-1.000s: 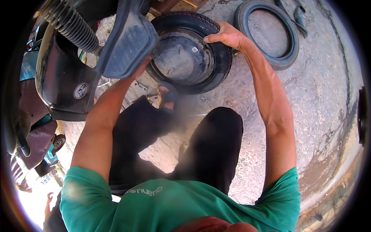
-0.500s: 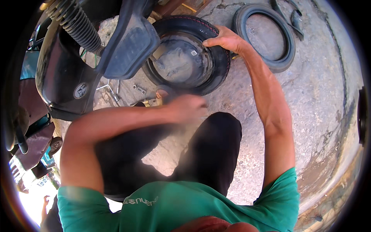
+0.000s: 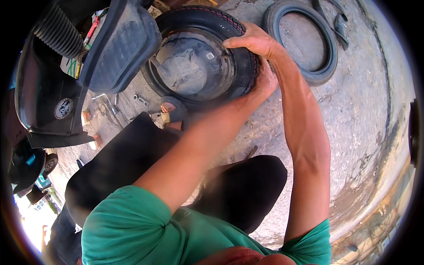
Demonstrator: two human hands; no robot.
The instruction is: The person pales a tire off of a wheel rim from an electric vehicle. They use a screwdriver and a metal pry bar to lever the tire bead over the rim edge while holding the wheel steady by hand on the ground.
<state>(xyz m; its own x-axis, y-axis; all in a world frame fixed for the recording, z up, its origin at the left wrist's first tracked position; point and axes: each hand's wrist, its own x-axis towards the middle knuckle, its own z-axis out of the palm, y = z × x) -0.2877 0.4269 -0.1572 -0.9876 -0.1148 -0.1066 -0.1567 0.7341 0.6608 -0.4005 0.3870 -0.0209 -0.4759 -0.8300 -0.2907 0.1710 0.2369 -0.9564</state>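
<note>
A black tyre (image 3: 244,73) with red marks along its tread sits round a dusty metal wheel (image 3: 187,66), ahead of my knees. My right hand (image 3: 256,42) grips the tyre's upper right side, thumb laid on the sidewall and fingers round the tread, out of sight. Just below it, my left hand (image 3: 266,79) presses against the tyre's right edge, its arm reaching across my body. The left fingers are mostly hidden behind the tyre and my right wrist. My sandalled foot (image 3: 170,109) is at the wheel's near edge.
A loose grey tyre (image 3: 273,26) lies on the concrete at the far right, beside black rubber strips (image 3: 340,28). Scooter bodywork with a black footboard (image 3: 123,48) overhangs the left. Metal tools (image 3: 110,104) and a socket (image 3: 140,100) lie below it.
My left hand, blurred near my knees before, has swung up and right to the tyre's edge. My right hand keeps its hold. The whole view has shifted somewhat, with the scooter further left.
</note>
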